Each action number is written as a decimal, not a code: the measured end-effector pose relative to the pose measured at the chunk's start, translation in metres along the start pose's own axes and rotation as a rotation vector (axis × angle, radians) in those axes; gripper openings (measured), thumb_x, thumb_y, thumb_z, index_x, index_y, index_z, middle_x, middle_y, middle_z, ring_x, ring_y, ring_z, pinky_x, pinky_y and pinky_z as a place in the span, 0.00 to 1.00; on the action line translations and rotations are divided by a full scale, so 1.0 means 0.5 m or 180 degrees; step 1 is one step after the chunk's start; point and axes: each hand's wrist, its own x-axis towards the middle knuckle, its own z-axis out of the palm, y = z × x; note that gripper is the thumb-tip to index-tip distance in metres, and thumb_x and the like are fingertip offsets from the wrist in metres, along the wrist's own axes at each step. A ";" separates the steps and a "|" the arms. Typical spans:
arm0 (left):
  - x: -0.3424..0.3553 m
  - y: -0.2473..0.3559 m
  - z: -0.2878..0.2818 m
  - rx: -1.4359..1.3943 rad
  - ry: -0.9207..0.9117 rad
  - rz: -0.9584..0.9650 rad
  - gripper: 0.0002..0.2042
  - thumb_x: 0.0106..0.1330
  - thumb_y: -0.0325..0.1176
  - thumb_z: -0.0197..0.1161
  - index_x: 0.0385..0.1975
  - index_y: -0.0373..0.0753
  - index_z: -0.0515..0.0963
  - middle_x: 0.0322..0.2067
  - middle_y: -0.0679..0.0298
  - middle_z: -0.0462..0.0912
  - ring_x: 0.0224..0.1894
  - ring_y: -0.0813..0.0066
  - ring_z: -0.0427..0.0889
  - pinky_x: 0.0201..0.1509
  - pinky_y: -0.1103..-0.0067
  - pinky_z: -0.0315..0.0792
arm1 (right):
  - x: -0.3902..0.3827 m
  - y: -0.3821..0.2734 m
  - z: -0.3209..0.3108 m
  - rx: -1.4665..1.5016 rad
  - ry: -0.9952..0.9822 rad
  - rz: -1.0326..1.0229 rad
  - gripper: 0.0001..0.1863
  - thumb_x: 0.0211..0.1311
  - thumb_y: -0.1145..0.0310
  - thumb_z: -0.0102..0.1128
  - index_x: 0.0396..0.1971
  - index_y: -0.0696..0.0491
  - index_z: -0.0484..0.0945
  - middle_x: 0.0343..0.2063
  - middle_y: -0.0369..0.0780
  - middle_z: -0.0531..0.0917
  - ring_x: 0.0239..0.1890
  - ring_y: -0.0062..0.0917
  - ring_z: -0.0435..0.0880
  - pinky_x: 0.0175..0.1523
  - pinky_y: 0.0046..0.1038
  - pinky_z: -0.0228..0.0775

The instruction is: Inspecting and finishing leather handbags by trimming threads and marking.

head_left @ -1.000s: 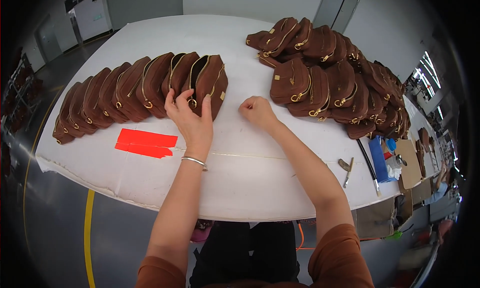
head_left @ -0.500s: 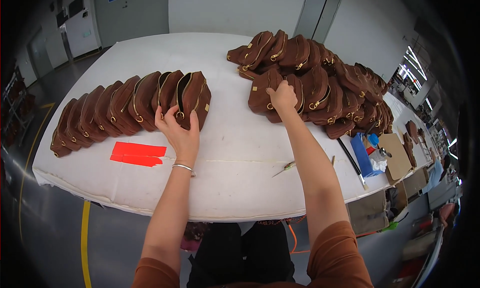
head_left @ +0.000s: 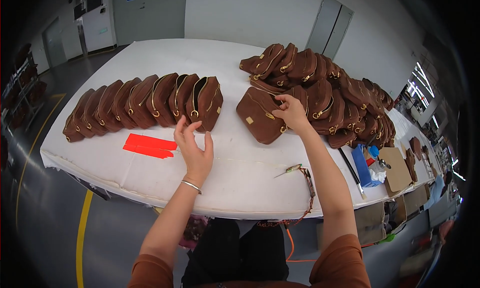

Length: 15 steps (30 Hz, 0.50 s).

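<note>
A brown zippered bag [head_left: 259,117] with a small gold patch is tilted at the near left side of the heap, and my right hand [head_left: 291,113] grips it by its zipper edge. My left hand [head_left: 193,149] is in the air over the white table, fingers spread and holding nothing. Just beyond it stands the end bag [head_left: 206,104] of a row of brown bags [head_left: 120,104], its zipper gaping on a dark inside. Gold rings hang at the bags' zipper ends. The right fingertips are partly hidden behind the bag's edge.
A large heap of brown bags [head_left: 345,100] covers the far right of the white table [head_left: 235,188]. Red tape strips [head_left: 149,146] lie before the row. An awl-like tool [head_left: 288,170], a brush [head_left: 353,173] and a blue box [head_left: 364,165] with bottles lie near the right.
My right hand has pulled a bag out of the heap toward me and turned it. My left hand has let go of the row's end bag and drawn back.
</note>
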 end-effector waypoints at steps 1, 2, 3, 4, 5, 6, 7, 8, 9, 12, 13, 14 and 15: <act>-0.013 0.010 -0.013 0.0083 -0.0184 0.0162 0.17 0.61 0.27 0.63 0.50 0.36 0.72 0.64 0.51 0.60 0.62 0.59 0.63 0.54 0.71 0.67 | -0.028 -0.016 -0.017 0.0004 -0.0325 -0.0293 0.27 0.48 0.75 0.72 0.53 0.56 0.78 0.33 0.39 0.82 0.33 0.24 0.79 0.40 0.27 0.73; -0.020 0.040 -0.029 -0.0037 -0.0305 0.0199 0.16 0.61 0.27 0.64 0.49 0.36 0.73 0.62 0.52 0.64 0.61 0.58 0.64 0.57 0.69 0.66 | -0.065 -0.051 -0.037 0.0005 -0.0358 -0.0296 0.27 0.48 0.75 0.72 0.53 0.56 0.78 0.33 0.39 0.82 0.33 0.24 0.79 0.40 0.27 0.73; -0.022 0.068 -0.040 -0.0032 -0.0292 0.0182 0.16 0.61 0.27 0.64 0.49 0.36 0.73 0.62 0.52 0.64 0.61 0.58 0.64 0.57 0.69 0.66 | -0.103 -0.096 -0.061 -0.0078 -0.0605 -0.0451 0.24 0.50 0.76 0.71 0.50 0.57 0.79 0.31 0.38 0.82 0.31 0.22 0.78 0.38 0.26 0.71; -0.023 0.100 -0.053 -0.0112 -0.0436 0.0326 0.17 0.61 0.27 0.65 0.50 0.36 0.74 0.62 0.52 0.65 0.60 0.57 0.65 0.58 0.69 0.66 | -0.142 -0.135 -0.081 -0.0154 -0.0866 -0.0593 0.20 0.52 0.77 0.69 0.48 0.58 0.80 0.29 0.37 0.82 0.29 0.20 0.76 0.37 0.24 0.70; -0.022 0.132 -0.070 -0.0183 -0.0574 0.0472 0.18 0.60 0.28 0.66 0.50 0.36 0.74 0.61 0.52 0.66 0.60 0.57 0.65 0.59 0.68 0.65 | -0.178 -0.171 -0.095 -0.0153 -0.0902 -0.0599 0.20 0.52 0.77 0.69 0.48 0.58 0.80 0.29 0.37 0.82 0.29 0.20 0.76 0.37 0.24 0.70; -0.027 0.160 -0.077 -0.0302 -0.0685 0.0538 0.20 0.59 0.29 0.68 0.51 0.36 0.74 0.60 0.52 0.67 0.59 0.56 0.66 0.61 0.67 0.63 | -0.210 -0.196 -0.108 -0.0257 -0.1095 -0.0698 0.18 0.53 0.78 0.68 0.45 0.59 0.81 0.28 0.37 0.82 0.28 0.19 0.76 0.36 0.23 0.70; -0.028 0.187 -0.084 -0.0357 -0.0752 0.0660 0.20 0.58 0.29 0.70 0.51 0.36 0.75 0.57 0.54 0.71 0.56 0.56 0.69 0.60 0.67 0.65 | -0.238 -0.212 -0.115 -0.0354 -0.1290 -0.0809 0.15 0.54 0.79 0.67 0.43 0.59 0.82 0.28 0.37 0.83 0.27 0.19 0.77 0.36 0.23 0.71; -0.032 0.199 -0.091 -0.0415 -0.0982 0.0727 0.20 0.57 0.30 0.70 0.50 0.36 0.76 0.54 0.55 0.74 0.53 0.56 0.70 0.58 0.67 0.66 | -0.262 -0.221 -0.118 -0.0360 -0.1318 -0.0817 0.15 0.54 0.79 0.67 0.43 0.59 0.82 0.28 0.37 0.83 0.27 0.19 0.77 0.36 0.23 0.71; -0.036 0.213 -0.099 -0.0470 -0.1209 0.0795 0.20 0.57 0.30 0.71 0.49 0.36 0.76 0.50 0.56 0.76 0.51 0.56 0.72 0.57 0.68 0.68 | -0.285 -0.228 -0.119 -0.0110 -0.1409 -0.1038 0.13 0.54 0.79 0.66 0.41 0.59 0.83 0.29 0.37 0.83 0.28 0.19 0.77 0.36 0.23 0.71; -0.041 0.248 -0.138 -0.0405 -0.1301 0.0737 0.16 0.56 0.32 0.71 0.43 0.37 0.78 0.40 0.59 0.80 0.43 0.59 0.75 0.49 0.70 0.72 | -0.338 -0.246 -0.124 0.0080 -0.1414 -0.1428 0.11 0.52 0.79 0.67 0.38 0.58 0.84 0.29 0.36 0.84 0.28 0.19 0.76 0.35 0.23 0.68; -0.041 0.255 -0.150 -0.0448 -0.1445 0.0676 0.15 0.57 0.32 0.71 0.42 0.37 0.78 0.36 0.59 0.80 0.40 0.60 0.76 0.47 0.71 0.73 | -0.349 -0.251 -0.125 0.0016 -0.1311 -0.1590 0.11 0.51 0.78 0.68 0.37 0.57 0.84 0.29 0.35 0.84 0.28 0.19 0.74 0.34 0.23 0.66; -0.042 0.265 -0.162 -0.0432 -0.1431 0.0664 0.15 0.57 0.32 0.71 0.42 0.37 0.78 0.36 0.59 0.80 0.40 0.60 0.76 0.47 0.71 0.73 | -0.358 -0.254 -0.126 -0.0042 -0.1309 -0.1680 0.10 0.50 0.77 0.69 0.35 0.56 0.85 0.30 0.35 0.84 0.32 0.20 0.76 0.37 0.24 0.67; -0.042 0.274 -0.174 -0.0448 -0.1731 0.0529 0.14 0.59 0.32 0.70 0.41 0.36 0.77 0.34 0.59 0.81 0.38 0.62 0.78 0.45 0.73 0.74 | -0.366 -0.254 -0.124 -0.0039 -0.1328 -0.1697 0.10 0.50 0.77 0.69 0.35 0.56 0.85 0.30 0.35 0.84 0.32 0.20 0.76 0.37 0.24 0.67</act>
